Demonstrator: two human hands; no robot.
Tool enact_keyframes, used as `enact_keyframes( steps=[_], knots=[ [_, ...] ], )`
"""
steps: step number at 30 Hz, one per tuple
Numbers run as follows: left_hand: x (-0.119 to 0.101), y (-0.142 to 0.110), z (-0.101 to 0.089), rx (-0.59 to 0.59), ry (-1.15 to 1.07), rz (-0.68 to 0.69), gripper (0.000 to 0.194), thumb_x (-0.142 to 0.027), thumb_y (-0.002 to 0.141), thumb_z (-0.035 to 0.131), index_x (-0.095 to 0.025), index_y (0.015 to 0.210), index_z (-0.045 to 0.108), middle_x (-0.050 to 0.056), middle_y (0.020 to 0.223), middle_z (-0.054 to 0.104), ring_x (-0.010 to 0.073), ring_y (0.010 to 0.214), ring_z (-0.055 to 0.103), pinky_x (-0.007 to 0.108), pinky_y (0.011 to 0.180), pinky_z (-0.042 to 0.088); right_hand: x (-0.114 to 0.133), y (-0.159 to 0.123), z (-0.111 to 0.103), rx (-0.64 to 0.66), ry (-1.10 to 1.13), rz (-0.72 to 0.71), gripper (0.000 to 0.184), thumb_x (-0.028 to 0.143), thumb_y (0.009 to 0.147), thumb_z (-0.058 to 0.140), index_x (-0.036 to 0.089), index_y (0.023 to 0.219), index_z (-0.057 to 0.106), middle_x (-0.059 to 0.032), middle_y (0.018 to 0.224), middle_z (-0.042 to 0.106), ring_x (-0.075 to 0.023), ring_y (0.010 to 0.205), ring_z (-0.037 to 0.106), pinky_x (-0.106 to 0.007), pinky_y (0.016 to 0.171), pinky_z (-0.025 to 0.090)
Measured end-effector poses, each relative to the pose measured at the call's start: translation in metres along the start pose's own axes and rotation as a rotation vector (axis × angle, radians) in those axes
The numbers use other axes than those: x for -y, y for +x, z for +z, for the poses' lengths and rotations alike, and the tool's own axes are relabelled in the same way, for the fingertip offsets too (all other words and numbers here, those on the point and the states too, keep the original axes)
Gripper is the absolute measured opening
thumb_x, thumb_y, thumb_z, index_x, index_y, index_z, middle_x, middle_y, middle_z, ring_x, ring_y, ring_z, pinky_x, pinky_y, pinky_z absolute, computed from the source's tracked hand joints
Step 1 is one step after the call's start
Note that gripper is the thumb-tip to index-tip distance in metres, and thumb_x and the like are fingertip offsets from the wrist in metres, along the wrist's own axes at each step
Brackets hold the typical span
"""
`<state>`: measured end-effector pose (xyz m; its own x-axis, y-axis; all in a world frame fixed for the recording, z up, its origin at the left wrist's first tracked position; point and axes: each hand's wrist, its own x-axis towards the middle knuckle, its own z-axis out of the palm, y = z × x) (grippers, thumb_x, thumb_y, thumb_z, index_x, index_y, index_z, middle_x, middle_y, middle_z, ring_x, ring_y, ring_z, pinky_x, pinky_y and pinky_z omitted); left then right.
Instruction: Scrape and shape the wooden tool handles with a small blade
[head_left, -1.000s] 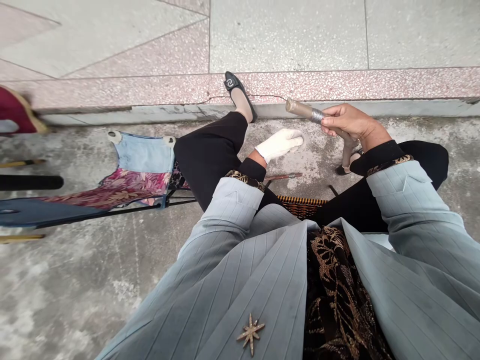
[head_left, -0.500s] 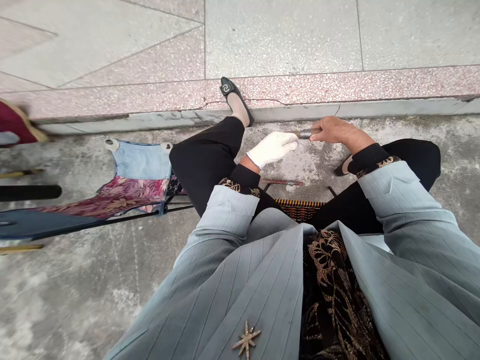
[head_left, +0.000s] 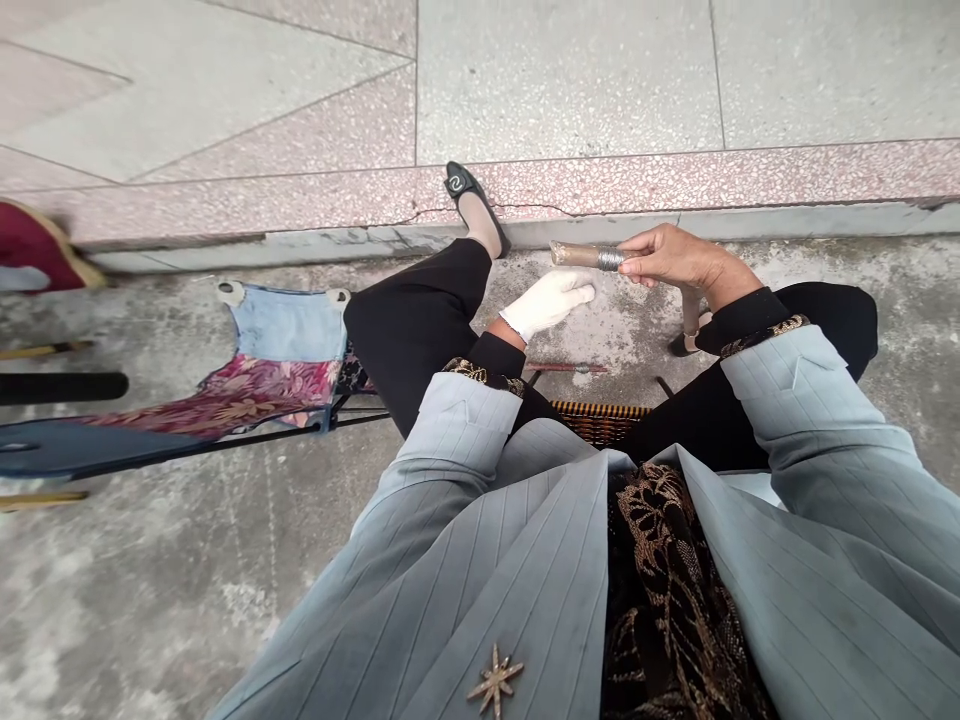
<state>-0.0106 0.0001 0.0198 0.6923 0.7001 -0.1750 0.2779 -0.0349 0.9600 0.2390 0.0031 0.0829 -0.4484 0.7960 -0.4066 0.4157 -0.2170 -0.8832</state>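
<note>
The right hand (head_left: pixel 679 258) pinched the stick (head_left: pixel 576 255) at its wire wrap (head_left: pixel 609 259), probably for control; the gloved left hand (head_left: pixel 549 303) half-curled beside it, contents unclear.

Pale blue-grey jkt (head_left: pixel 450 600) w/ thin dark pinstripes, wide turned-back cuffs, each w/ a pointed notch; star-shaped metallic brooch (head_left: pixel 495 682) on L side. Blk top (head_left: pixel 660 600) w/ gold floral pattern, gold-trimmed blk sleeve ends. White glove (head_left: pixel 546 304), L hand (head_left: pixel 556 298). Blk trousers (head_left: pixel 416 315). Blk pointed flat shoe (head_left: pixel 461 184), L ft, w/ rnd silvery ornament.
</note>
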Motion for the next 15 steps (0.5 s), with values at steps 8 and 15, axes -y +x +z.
enact_keyframes(
  steps=[8,15],
  knots=[
    [-0.002,0.002,0.007,0.03,0.3,0.022,0.023,-0.031,0.092,0.054,-0.015,0.078,0.063,-0.002,0.068,0.055,0.012,0.065,0.048,0.027,0.069,0.039,-0.012,0.006,0.005,-0.047,-0.037,0.085,0.023,0.039,0.088,0.077,0.017,0.086,0.073,-0.0005,0.068,0.059,-0.0113,0.059,0.048,-0.028,0.058,0.041],
    [-0.01,-0.001,0.007,0.088,0.738,0.005,0.031,-0.029,0.098,0.048,-0.015,0.097,0.075,0.007,0.089,0.072,0.0205,0.085,0.064,0.031,0.08,0.044,-0.011,0.013,0.003,-0.113,-0.366,0.294,0.031,0.04,0.09,0.077,0.015,0.107,0.079,-0.0065,0.079,0.07,-0.0147,0.062,0.058,-0.031,0.065,0.045]
  ],
)
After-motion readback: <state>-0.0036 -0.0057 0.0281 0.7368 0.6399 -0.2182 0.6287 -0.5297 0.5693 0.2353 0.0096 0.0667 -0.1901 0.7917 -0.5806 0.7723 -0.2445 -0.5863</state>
